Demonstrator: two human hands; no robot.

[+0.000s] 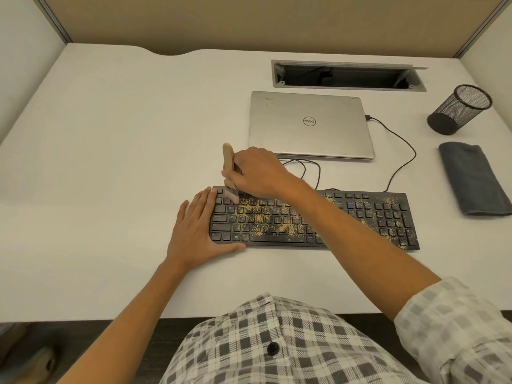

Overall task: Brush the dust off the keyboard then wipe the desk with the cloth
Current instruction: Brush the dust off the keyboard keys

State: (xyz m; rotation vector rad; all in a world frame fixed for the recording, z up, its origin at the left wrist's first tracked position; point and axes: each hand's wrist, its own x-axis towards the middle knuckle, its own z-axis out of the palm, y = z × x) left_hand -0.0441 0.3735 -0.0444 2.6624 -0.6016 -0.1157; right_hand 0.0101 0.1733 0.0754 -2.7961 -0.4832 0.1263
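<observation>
Looking down past a grey-and-white checked shirt (277, 342) with rolled sleeves, the view takes in a white laminate worktop (110, 162) inside a beige-walled cubicle. Nearest on the worktop, the left hand (198, 234) lies flat with straight, released fingers, its palm on the worktop surface and its fingertips against the left end of a black full-size computer keyboard (313, 220), the thumb running along the keyboard's near edge. Tan, sawdust-like dust (260, 214) is scattered over the letter keys, with further patches on the numeric pad at the right end. The right forearm crosses diagonally above the keyboard's middle, and the right hand (259, 171) has its fingers clenched round a small paintbrush with a pale wooden handle (228, 162), held nearly upright; its light bristles touch the keys at the keyboard's upper left corner and appear blurred. Just beyond the keyboard, a thin black cable (399, 162) loops across the worktop and runs to the right side of a closed silver laptop (310, 126). To the right of the keyboard, well apart from both hands, lies a folded dark grey cloth (473, 178). Beyond the cloth stands a black wire-mesh pen cup (460, 109). Farthest back, a grey-framed rectangular cable slot (349, 76) is set into the worktop.
</observation>
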